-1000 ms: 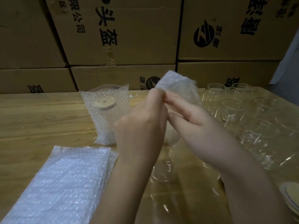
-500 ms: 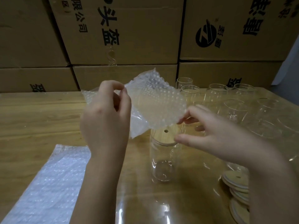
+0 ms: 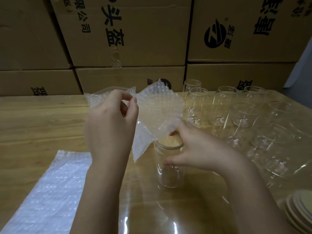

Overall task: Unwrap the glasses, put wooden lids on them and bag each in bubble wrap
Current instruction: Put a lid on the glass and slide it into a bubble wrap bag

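A clear glass (image 3: 168, 168) with a wooden lid (image 3: 173, 142) stands upright on the table in front of me. Above it I hold a bubble wrap bag (image 3: 158, 112). My left hand (image 3: 109, 125) pinches the bag's upper left edge between thumb and fingers. My right hand (image 3: 199, 147) grips the bag's lower right edge just above the lid, its lower fingers spread beside the glass. Behind my left hand, part of a bagged glass (image 3: 96, 100) shows.
Several bare glasses (image 3: 244, 114) stand at the right. A stack of flat bubble wrap bags (image 3: 45, 191) lies at the lower left, a pile of wooden lids (image 3: 298, 206) at the lower right. Stacked cardboard boxes (image 3: 126, 34) wall the table's (image 3: 33, 125) far edge.
My hands pulled apart from a close pinch and spread the bag open. The right hand has then dropped with the bag's edge to just above the lidded glass.
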{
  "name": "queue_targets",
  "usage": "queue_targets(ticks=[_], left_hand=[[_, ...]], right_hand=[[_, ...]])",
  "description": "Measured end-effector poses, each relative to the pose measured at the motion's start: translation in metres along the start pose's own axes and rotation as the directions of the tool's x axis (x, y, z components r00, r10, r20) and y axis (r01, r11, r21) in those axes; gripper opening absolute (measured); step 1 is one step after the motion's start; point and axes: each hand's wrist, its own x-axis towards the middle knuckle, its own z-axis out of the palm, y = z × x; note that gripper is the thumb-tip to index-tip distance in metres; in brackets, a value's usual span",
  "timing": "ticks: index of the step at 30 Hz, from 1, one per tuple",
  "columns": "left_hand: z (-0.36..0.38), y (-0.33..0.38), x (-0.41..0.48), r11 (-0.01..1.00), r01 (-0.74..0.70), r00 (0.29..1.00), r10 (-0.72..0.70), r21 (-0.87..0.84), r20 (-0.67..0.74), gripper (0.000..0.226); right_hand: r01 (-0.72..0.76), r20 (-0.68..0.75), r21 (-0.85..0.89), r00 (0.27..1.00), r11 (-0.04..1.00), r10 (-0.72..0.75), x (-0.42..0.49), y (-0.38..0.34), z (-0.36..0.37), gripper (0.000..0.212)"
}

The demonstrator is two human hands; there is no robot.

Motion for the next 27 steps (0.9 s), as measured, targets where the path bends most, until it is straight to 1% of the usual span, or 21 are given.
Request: queue_targets(ticks=[3,5,7,9,11,12,13,15,16,17,18,19,20,21,22,23,24,25,26,27], left_hand=[[0.001,-0.004,0.001,0.998,0.04,0.999,-0.04,0.042,-0.003,0.01],[0.001,-0.007,0.002,0.995,0.066,0.998,-0.065,0.074,-0.017,0.01],[0.0,-0.007,0.002,0.994,0.083,0.996,-0.081,0.076,-0.02,0.01],[0.001,-0.006,0.002,0.995,0.09,0.996,-0.09,0.052,-0.005,0.009],[0.004,-0.004,0.001,0.995,0.098,0.995,-0.099,0.004,0.024,0.008],[0.006,-0.003,0.0,0.995,0.101,0.994,-0.1,-0.014,0.039,0.008],[0.007,-0.002,-0.001,0.995,0.097,0.994,-0.096,-0.022,0.05,0.008],[0.01,0.001,-0.003,0.996,0.082,0.994,-0.08,-0.023,0.067,0.008],[0.011,0.003,-0.004,0.997,0.075,0.994,-0.072,-0.025,0.076,0.008],[0.012,0.004,-0.005,0.997,0.067,0.994,-0.065,-0.029,0.084,0.008],[0.013,0.005,-0.006,0.998,0.062,0.994,-0.059,-0.03,0.091,0.008],[0.014,0.007,-0.006,0.998,0.062,0.994,-0.058,-0.029,0.097,0.007],[0.015,0.008,-0.006,0.998,0.063,0.993,-0.06,-0.029,0.105,0.007],[0.016,0.009,-0.007,0.998,0.063,0.992,-0.059,-0.029,0.112,0.008],[0.016,0.01,-0.008,0.998,0.056,0.992,-0.052,-0.031,0.117,0.008],[0.016,0.01,-0.008,0.998,0.045,0.992,-0.041,-0.034,0.121,0.008],[0.016,0.011,-0.009,0.999,0.033,0.992,-0.028,-0.039,0.122,0.008],[0.016,0.012,-0.009,0.999,0.024,0.992,-0.018,-0.043,0.124,0.007],[0.015,0.013,-0.01,0.999,0.019,0.992,-0.013,-0.046,0.126,0.007],[0.015,0.013,-0.01,0.999,0.018,0.991,-0.011,-0.048,0.13,0.006]], right_hand=[[0.058,-0.035,0.09,0.998,0.994,-0.055,0.001,0.006,-0.006,0.055],[0.042,-0.086,0.219,0.996,0.975,-0.024,-0.004,0.013,-0.018,0.052],[0.015,-0.198,0.309,0.979,0.951,0.049,-0.012,0.02,-0.03,0.054],[-0.027,-0.358,0.287,0.924,0.958,0.133,-0.019,0.027,-0.04,0.059],[-0.06,-0.538,0.235,0.823,0.97,0.181,-0.024,0.033,-0.046,0.062],[-0.048,-0.622,0.237,0.759,0.97,0.189,-0.026,0.035,-0.049,0.061],[-0.004,-0.697,0.256,0.692,0.967,0.188,-0.028,0.036,-0.051,0.059],[0.152,-0.825,0.296,0.538,0.943,0.172,-0.031,0.031,-0.056,0.058],[0.254,-0.87,0.324,0.459,0.912,0.181,-0.033,0.029,-0.058,0.058],[0.356,-0.887,0.376,0.405,0.856,0.221,-0.033,0.029,-0.06,0.062],[0.45,-0.872,0.46,0.394,0.765,0.292,-0.033,0.029,-0.062,0.074],[0.527,-0.826,0.556,0.435,0.643,0.359,-0.034,0.028,-0.065,0.09],[0.571,-0.768,0.64,0.508,0.515,0.39,-0.035,0.028,-0.068,0.104],[0.581,-0.716,0.698,0.579,0.418,0.39,-0.036,0.028,-0.07,0.111],[0.564,-0.671,0.741,0.641,0.364,0.374,-0.037,0.025,-0.072,0.117],[0.539,-0.639,0.768,0.688,0.346,0.345,-0.037,0.024,-0.073,0.124],[0.517,-0.617,0.781,0.725,0.35,0.306,-0.037,0.021,-0.073,0.13],[0.501,-0.607,0.782,0.749,0.37,0.266,-0.037,0.02,-0.073,0.131],[0.492,-0.604,0.773,0.764,0.4,0.227,-0.036,0.02,-0.072,0.124],[0.49,-0.613,0.752,0.766,0.44,0.195,-0.035,0.02,-0.071,0.112]])
